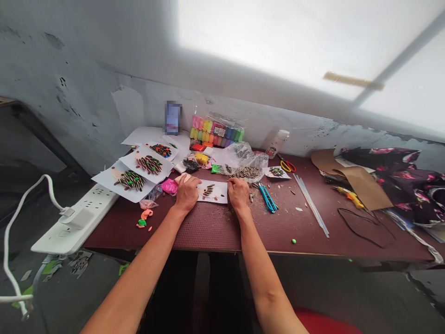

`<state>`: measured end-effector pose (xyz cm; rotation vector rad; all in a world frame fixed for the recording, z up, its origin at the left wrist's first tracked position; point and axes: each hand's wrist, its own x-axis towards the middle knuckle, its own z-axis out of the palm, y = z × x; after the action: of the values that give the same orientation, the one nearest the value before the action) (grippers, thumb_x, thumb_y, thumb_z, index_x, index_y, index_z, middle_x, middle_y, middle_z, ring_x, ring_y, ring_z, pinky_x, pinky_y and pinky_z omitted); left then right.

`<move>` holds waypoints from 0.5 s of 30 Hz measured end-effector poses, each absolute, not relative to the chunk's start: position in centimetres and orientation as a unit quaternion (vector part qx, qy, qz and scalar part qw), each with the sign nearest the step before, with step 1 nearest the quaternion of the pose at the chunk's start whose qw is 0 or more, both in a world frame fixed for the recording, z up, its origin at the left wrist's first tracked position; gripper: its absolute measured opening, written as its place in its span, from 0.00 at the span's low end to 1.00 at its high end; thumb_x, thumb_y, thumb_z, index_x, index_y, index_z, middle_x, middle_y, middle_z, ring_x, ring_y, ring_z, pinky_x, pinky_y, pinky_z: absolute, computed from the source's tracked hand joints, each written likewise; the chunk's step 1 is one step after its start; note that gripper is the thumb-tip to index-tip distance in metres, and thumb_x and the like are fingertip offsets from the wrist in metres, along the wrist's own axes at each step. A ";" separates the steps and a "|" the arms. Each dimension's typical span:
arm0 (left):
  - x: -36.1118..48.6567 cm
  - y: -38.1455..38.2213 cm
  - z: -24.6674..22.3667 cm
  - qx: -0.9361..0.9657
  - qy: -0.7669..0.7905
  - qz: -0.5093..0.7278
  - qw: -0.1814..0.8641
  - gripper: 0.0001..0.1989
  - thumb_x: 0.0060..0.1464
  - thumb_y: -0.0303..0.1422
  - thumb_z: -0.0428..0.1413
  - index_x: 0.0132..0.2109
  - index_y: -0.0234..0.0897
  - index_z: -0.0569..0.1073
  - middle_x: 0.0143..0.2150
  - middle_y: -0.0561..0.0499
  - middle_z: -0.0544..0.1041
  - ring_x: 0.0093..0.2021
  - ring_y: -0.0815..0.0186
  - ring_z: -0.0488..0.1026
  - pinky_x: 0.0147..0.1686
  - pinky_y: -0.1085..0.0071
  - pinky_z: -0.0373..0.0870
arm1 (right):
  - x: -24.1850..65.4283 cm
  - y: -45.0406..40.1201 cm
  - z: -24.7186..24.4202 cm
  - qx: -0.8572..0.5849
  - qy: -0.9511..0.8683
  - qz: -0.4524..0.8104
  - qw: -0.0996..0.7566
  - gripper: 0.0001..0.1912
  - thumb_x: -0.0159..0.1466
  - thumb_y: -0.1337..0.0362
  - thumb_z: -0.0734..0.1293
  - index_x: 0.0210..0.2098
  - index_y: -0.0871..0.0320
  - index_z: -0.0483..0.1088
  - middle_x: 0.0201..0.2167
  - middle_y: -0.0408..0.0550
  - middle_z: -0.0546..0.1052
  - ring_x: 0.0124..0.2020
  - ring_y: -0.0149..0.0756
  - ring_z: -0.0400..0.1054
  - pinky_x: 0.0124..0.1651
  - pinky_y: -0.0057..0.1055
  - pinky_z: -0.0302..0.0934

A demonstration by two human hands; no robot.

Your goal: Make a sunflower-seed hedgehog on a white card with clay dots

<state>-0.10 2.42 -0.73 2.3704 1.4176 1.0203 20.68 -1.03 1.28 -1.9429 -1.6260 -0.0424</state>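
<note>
Maroon desk (306, 239) against a scuffed grey wall (86, 79). Left hand (187, 194) and right hand (239, 194) apart, at either edge of a white paper sheet (219, 197) carrying striped seeds (208, 190) (any pinch on a seed: cannot tell).

Peeling grey wall (79, 60), bright window (264, 41)

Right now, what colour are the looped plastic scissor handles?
Handles: red and yellow, best in the head view.
</note>
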 end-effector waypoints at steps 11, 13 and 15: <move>0.0 2.3 -0.8 0.796 0.482 0.353 0.093 0.20 0.51 0.19 0.45 0.40 0.39 0.78 0.41 0.45 0.82 0.46 0.57 0.76 0.66 0.49 0.57 | 15.9 -3.3 1.5 -0.588 -0.732 0.033 0.343 0.08 0.69 0.67 0.65 0.38 0.55 0.77 0.36 0.47 0.80 0.41 0.38 0.68 0.48 0.33 0.59; 0.0 2.3 -0.8 0.797 0.481 0.354 0.094 0.20 0.51 0.19 0.45 0.40 0.39 0.78 0.41 0.45 0.81 0.46 0.57 0.76 0.65 0.49 0.58 | 15.7 -3.4 1.4 -0.586 -0.743 0.019 0.323 0.07 0.69 0.67 0.66 0.37 0.56 0.76 0.35 0.47 0.79 0.40 0.38 0.68 0.48 0.33 0.58; 0.0 2.3 -0.8 0.797 0.480 0.353 0.096 0.20 0.50 0.18 0.45 0.40 0.39 0.78 0.41 0.45 0.81 0.46 0.57 0.76 0.66 0.49 0.57 | 15.6 -3.5 1.3 -0.585 -0.750 0.003 0.308 0.06 0.69 0.66 0.66 0.37 0.56 0.76 0.34 0.47 0.78 0.40 0.39 0.67 0.48 0.33 0.57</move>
<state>0.04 2.35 -0.81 2.3622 1.4237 1.0472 15.64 -3.51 1.29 -1.5480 -1.9826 0.0086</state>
